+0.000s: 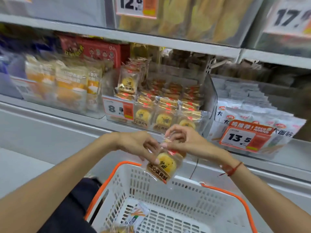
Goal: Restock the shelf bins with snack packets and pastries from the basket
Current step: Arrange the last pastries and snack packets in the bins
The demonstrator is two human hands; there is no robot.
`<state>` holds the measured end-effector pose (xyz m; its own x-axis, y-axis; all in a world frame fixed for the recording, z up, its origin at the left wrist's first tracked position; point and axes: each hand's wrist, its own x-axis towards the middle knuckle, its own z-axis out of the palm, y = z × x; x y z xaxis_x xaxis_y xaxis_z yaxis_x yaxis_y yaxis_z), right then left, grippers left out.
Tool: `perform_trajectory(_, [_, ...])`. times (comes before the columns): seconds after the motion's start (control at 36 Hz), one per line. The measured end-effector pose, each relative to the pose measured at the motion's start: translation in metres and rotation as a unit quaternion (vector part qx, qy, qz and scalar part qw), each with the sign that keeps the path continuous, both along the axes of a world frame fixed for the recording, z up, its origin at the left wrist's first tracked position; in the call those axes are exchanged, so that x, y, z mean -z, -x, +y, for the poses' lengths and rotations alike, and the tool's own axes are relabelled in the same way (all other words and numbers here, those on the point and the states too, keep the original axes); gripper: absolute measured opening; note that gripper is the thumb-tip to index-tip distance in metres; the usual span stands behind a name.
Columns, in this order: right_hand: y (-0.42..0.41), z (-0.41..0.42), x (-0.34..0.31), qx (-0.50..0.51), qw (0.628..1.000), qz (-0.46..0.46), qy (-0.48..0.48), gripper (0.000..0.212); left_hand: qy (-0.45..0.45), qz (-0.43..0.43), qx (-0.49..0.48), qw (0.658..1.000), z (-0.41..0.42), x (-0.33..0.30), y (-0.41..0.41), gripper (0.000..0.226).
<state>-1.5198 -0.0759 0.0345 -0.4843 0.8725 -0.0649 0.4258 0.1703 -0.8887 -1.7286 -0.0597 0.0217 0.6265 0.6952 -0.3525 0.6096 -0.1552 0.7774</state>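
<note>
Both hands hold yellow pastry packets (164,166) in clear wrap above the white basket (176,195) with its orange rim. My left hand (139,145) grips them from the left, its fingers over the front packet's face. My right hand (183,140) pinches their top edge from the right. Straight ahead on the shelf stands a clear bin (208,98) filled with the same pastries (161,115), some upright at its back left. A white snack packet (136,216) and another pastry packet (124,230) lie in the basket's near left corner.
Left of the pastry bin is a bin of orange-and-white packets (70,86). To the right is a bin of white packets (249,113) with a 13.5 price tag. A red box (99,51) stands behind. The upper shelf (151,39) overhangs, and a grey ledge runs below the bins.
</note>
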Motion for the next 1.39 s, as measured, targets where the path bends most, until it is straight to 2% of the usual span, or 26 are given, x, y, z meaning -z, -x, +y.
perform_trajectory(0.14, [0.016,0.009,-0.015,0.078,0.99,-0.002,-0.116,0.052,-0.068,-0.114,-0.079,0.988,0.008,-0.005,0.023,0.03])
perform_trajectory(0.22, [0.031,0.014,-0.022,0.145,0.977,0.015,-0.154,0.065,-0.119,-0.194,-0.126,0.966,0.011,-0.027,0.032,0.02])
perform_trajectory(0.31, [0.051,0.022,-0.03,0.2,0.965,0.108,-0.13,0.064,-0.188,-0.247,-0.185,0.932,0.015,-0.044,0.039,0.014])
perform_trajectory(0.36, [0.065,0.033,-0.037,0.214,0.959,0.114,-0.146,0.052,-0.255,-0.257,-0.228,0.904,0.021,-0.051,0.043,0.02])
perform_trajectory(0.44, [0.086,0.056,-0.049,0.211,0.957,0.094,-0.177,0.037,-0.337,-0.221,-0.272,0.874,0.04,-0.057,0.05,0.017])
perform_trajectory(0.53, [0.106,0.081,-0.059,0.215,0.955,0.045,-0.198,0.034,-0.406,-0.113,-0.342,0.84,0.062,-0.059,0.054,0.036])
perform_trajectory(0.64, [0.131,0.113,-0.054,0.238,0.95,-0.036,-0.198,0.031,-0.487,0.009,-0.423,0.764,0.082,-0.055,0.054,0.036])
perform_trajectory(0.75, [0.143,0.132,-0.043,0.251,0.949,-0.07,-0.178,0.03,-0.511,0.119,-0.476,0.705,0.09,-0.048,0.06,0.032])
perform_trajectory(0.86, [0.145,0.134,-0.038,0.292,0.935,-0.028,-0.201,0.025,-0.543,0.118,-0.504,0.661,0.089,-0.043,0.071,0.047])
perform_trajectory(0.94, [0.145,0.131,-0.039,0.298,0.923,-0.019,-0.242,0.025,-0.556,0.112,-0.479,0.67,0.088,-0.039,0.079,0.04])
perform_trajectory(1.03, [0.149,0.133,-0.04,0.277,0.934,-0.025,-0.225,0.033,-0.559,0.109,-0.441,0.694,0.086,-0.034,0.083,0.034])
perform_trajectory(1.08, [0.153,0.136,-0.041,0.265,0.94,-0.039,-0.21,0.038,-0.558,0.114,-0.425,0.704,0.087,-0.031,0.086,0.04])
perform_trajectory(1.17, [0.157,0.142,-0.042,0.259,0.943,-0.059,-0.203,0.036,-0.559,0.134,-0.41,0.708,0.087,-0.032,0.089,0.045])
perform_trajectory(1.28, [0.157,0.146,-0.038,0.247,0.951,-0.058,-0.176,0.023,-0.537,0.144,-0.421,0.717,0.088,-0.036,0.085,0.039])
perform_trajectory(1.39, [0.156,0.147,-0.032,0.239,0.958,-0.04,-0.15,0.025,-0.525,0.136,-0.436,0.719,0.087,-0.038,0.079,0.034])
